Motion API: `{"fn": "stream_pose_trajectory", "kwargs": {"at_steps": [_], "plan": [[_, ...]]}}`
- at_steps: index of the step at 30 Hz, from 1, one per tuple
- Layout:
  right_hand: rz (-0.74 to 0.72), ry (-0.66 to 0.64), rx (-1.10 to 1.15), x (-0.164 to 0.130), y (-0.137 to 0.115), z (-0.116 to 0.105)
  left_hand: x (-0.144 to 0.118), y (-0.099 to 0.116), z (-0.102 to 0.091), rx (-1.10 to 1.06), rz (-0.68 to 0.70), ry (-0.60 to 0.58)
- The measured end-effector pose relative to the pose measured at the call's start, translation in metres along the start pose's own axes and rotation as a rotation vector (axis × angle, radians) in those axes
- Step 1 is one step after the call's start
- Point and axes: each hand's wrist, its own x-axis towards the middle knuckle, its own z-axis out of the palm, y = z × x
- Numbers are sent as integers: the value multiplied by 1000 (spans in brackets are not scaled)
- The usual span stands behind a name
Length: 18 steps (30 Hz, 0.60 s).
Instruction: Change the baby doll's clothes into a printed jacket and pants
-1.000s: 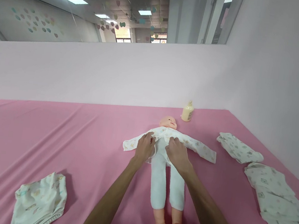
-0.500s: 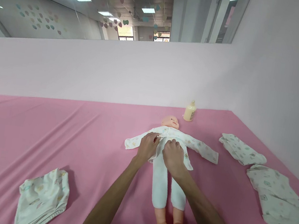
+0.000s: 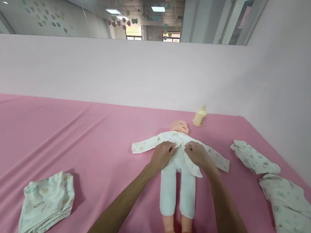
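A baby doll [image 3: 176, 196] with a white cloth body lies on its back, feet toward me. Its arms are inside the sleeves of a white printed baby shirt [image 3: 148, 143], spread out to both sides. Over the doll's chest, my left hand [image 3: 163, 155] pinches the shirt's front edge on the left. My right hand [image 3: 198, 155] is closed on the opposite front edge, fingertips close to the left ones. Below the hands the shirt hangs apart and the white belly shows. Any fastener between my fingers is too small to make out.
A pump bottle [image 3: 200, 116] stands behind the doll's head by the wall. Folded printed cloths lie at the right [image 3: 255, 158], with a larger bundle [image 3: 289, 212] nearer. Another folded garment [image 3: 47, 204] sits front left on the pink sheet [image 3: 99, 185].
My right hand has moved up and to the right, from the doll's belly to the shirt's chest edge. My left hand has shifted slightly right. The view has tilted a little.
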Motion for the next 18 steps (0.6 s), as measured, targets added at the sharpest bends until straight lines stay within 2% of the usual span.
{"fn": "stream_pose_trajectory", "kwargs": {"at_steps": [6, 8, 13, 18], "plan": [[23, -156, 361, -6, 5, -17, -4, 5, 16, -51, -5, 52], [-29, -187, 388, -6, 6, -16, -4, 5, 21, -63, -16, 62], [-102, -171, 345, 0, 9, -5, -6, 6, 28, -60, -6, 70], [-18, -291, 529, 4, 9, -3, -6, 5, 30, -70, 5, 81]]}}
